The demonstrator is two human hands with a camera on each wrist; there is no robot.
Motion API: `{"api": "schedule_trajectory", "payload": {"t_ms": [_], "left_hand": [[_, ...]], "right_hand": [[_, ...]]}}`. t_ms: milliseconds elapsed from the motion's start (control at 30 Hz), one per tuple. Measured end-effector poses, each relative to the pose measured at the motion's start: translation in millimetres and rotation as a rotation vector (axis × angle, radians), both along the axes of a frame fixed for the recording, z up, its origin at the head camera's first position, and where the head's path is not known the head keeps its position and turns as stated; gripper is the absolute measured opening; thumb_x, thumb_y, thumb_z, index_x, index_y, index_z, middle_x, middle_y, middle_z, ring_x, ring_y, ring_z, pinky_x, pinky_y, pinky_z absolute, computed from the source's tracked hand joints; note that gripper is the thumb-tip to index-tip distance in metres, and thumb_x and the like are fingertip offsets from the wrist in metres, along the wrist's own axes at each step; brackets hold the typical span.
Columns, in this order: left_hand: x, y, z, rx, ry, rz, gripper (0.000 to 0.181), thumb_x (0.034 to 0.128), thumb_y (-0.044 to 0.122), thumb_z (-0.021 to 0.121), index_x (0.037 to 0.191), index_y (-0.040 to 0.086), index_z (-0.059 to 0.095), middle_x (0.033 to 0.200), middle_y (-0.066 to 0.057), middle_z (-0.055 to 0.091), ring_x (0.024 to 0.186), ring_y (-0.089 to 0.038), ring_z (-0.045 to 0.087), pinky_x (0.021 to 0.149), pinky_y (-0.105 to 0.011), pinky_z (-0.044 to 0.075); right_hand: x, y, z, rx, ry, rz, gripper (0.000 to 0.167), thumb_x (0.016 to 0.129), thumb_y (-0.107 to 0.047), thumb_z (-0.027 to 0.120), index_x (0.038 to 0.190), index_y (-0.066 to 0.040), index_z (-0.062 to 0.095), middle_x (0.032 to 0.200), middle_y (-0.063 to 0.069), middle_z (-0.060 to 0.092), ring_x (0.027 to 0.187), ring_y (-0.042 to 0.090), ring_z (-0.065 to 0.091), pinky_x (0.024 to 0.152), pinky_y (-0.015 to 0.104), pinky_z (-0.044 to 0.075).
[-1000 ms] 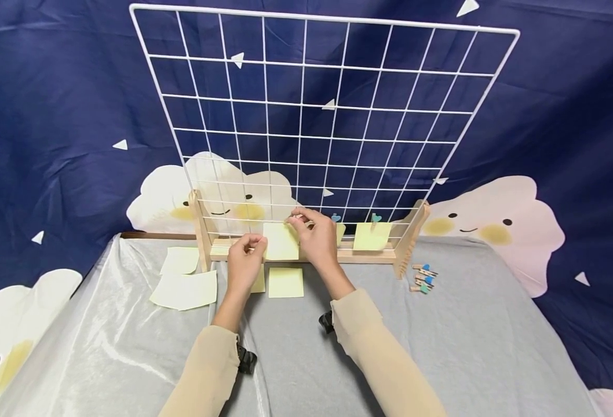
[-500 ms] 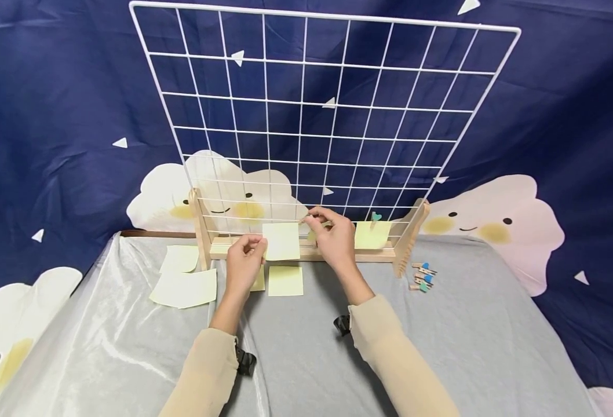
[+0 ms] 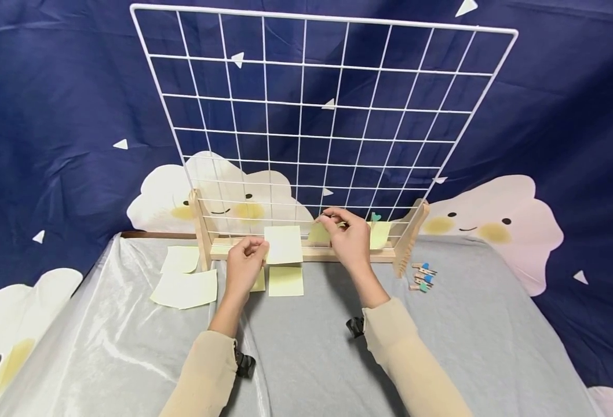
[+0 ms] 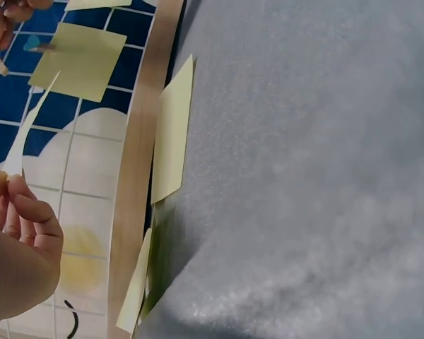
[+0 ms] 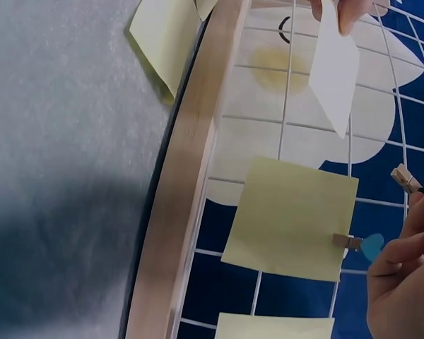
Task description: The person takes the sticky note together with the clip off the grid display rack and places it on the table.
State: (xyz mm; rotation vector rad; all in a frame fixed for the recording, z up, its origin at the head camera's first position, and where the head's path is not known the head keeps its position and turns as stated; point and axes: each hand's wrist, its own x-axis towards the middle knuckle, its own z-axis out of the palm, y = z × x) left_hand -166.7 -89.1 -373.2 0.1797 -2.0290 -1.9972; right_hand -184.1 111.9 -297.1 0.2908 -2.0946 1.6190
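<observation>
My left hand [image 3: 246, 258] pinches a pale yellow sticky note [image 3: 284, 245] by its left edge, in front of the white wire grid [image 3: 299, 139]. The left wrist view shows this note nearly edge-on. My right hand [image 3: 349, 237] holds a small wooden clothespin [image 5: 405, 176] between its fingertips, apart from the note. Beside that hand, another sticky note [image 5: 293, 215] hangs on the grid under a clothespin with a blue heart [image 5: 371, 246]. Farther right hangs a third note [image 3: 380, 236], below a green heart clip [image 3: 375, 217].
The grid stands in a wooden base [image 3: 317, 253] on a grey cloth [image 3: 306, 359]. More sticky notes [image 3: 186, 289] lie at the left, and one [image 3: 285, 281] lies in front of the base. Several heart clothespins [image 3: 422, 278] lie at the right.
My right hand has moved to the right with the clothespin, away from the held sticky note and in front of the hanging ones. My left hand has stayed nearly still; its note sits slightly lower.
</observation>
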Motion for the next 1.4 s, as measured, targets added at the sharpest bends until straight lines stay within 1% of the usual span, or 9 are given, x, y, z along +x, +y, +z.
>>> {"api": "schedule_trajectory", "payload": {"t_ms": [100, 233, 300, 467, 600, 900, 1000, 1133, 1400], "left_hand": [[0.5, 1.0, -0.8, -0.007, -0.002, -0.007, 0.012, 0.0943, 0.008, 0.070, 0.099, -0.003, 0.072, 0.072, -0.001, 0.062, 0.058, -0.013, 0.057, 0.055, -0.018, 0.048], [0.8, 1.8, -1.6, -0.015, -0.009, -0.020, 0.011, 0.0937, 0.008, 0.071, 0.098, -0.002, 0.073, 0.070, 0.001, 0.063, 0.058, -0.018, 0.059, 0.054, -0.019, 0.047], [1.1, 1.9, -1.7, -0.017, -0.011, -0.027, 0.010, 0.0933, 0.008, 0.071, 0.098, -0.001, 0.073, 0.070, 0.001, 0.064, 0.058, -0.019, 0.060, 0.054, -0.019, 0.046], [2.1, 2.2, -1.3, -0.010, -0.020, -0.041, 0.012, 0.0928, 0.009, 0.072, 0.099, -0.001, 0.073, 0.071, 0.001, 0.066, 0.059, -0.014, 0.059, 0.055, -0.020, 0.048], [3.6, 3.6, -1.2, -0.002, -0.021, -0.060, 0.011, 0.0924, 0.008, 0.072, 0.098, -0.002, 0.073, 0.070, 0.000, 0.067, 0.060, -0.018, 0.061, 0.056, -0.020, 0.048], [2.0, 6.1, -2.5, -0.030, -0.053, -0.082, 0.014, 0.0943, 0.005, 0.070, 0.101, -0.007, 0.071, 0.074, -0.007, 0.069, 0.059, -0.014, 0.057, 0.056, -0.021, 0.046], [2.2, 6.3, -2.3, -0.034, -0.057, -0.087, 0.014, 0.0950, 0.002, 0.068, 0.102, -0.010, 0.070, 0.073, -0.010, 0.068, 0.059, -0.017, 0.057, 0.054, -0.020, 0.044], [3.8, 7.7, -3.1, -0.024, -0.048, -0.092, 0.013, 0.0947, 0.004, 0.069, 0.101, -0.008, 0.071, 0.071, -0.006, 0.066, 0.060, -0.017, 0.057, 0.052, -0.019, 0.041], [7.4, 11.7, -6.5, -0.036, -0.038, -0.113, 0.010, 0.0928, 0.005, 0.072, 0.098, -0.003, 0.073, 0.070, -0.002, 0.067, 0.059, -0.016, 0.058, 0.049, -0.019, 0.038]], "right_hand": [[3.6, 2.6, 2.0, -0.005, -0.017, -0.017, 0.015, 0.088, 0.005, 0.074, 0.100, 0.014, 0.071, 0.079, 0.028, 0.066, 0.039, 0.001, 0.046, 0.040, 0.013, 0.038], [-8.7, 13.3, -14.4, 0.004, -0.019, -0.040, 0.014, 0.088, 0.002, 0.076, 0.100, 0.010, 0.073, 0.077, 0.025, 0.065, 0.039, 0.002, 0.046, 0.040, 0.013, 0.038], [-10.3, 18.4, -16.6, 0.005, -0.021, -0.042, 0.013, 0.088, 0.001, 0.076, 0.099, 0.008, 0.074, 0.075, 0.021, 0.065, 0.039, 0.002, 0.047, 0.040, 0.014, 0.038], [-8.5, 29.3, -15.3, -0.023, -0.032, -0.030, 0.013, 0.089, -0.004, 0.076, 0.100, 0.004, 0.076, 0.075, 0.011, 0.064, 0.039, 0.010, 0.051, 0.039, 0.017, 0.040], [-6.2, 37.3, -14.7, -0.040, -0.057, -0.028, 0.013, 0.090, -0.004, 0.075, 0.101, 0.004, 0.075, 0.075, 0.005, 0.064, 0.039, 0.014, 0.052, 0.039, 0.018, 0.040], [0.7, 51.0, -10.5, -0.094, -0.097, -0.029, 0.019, 0.092, 0.003, 0.071, 0.106, 0.016, 0.069, 0.078, 0.016, 0.061, 0.040, 0.005, 0.050, 0.041, 0.016, 0.043], [0.3, 55.6, -11.8, -0.089, -0.104, -0.062, 0.019, 0.091, 0.000, 0.073, 0.105, 0.013, 0.071, 0.078, 0.012, 0.062, 0.040, 0.004, 0.050, 0.042, 0.015, 0.042], [0.1, 62.5, -14.8, -0.095, -0.100, -0.090, 0.016, 0.090, -0.002, 0.075, 0.103, 0.008, 0.073, 0.074, 0.005, 0.062, 0.040, 0.005, 0.052, 0.042, 0.016, 0.044], [5.3, 76.4, -19.6, -0.122, -0.121, -0.111, 0.018, 0.091, -0.006, 0.075, 0.102, 0.008, 0.072, 0.074, -0.001, 0.064, 0.043, 0.011, 0.055, 0.044, 0.021, 0.049]]}}
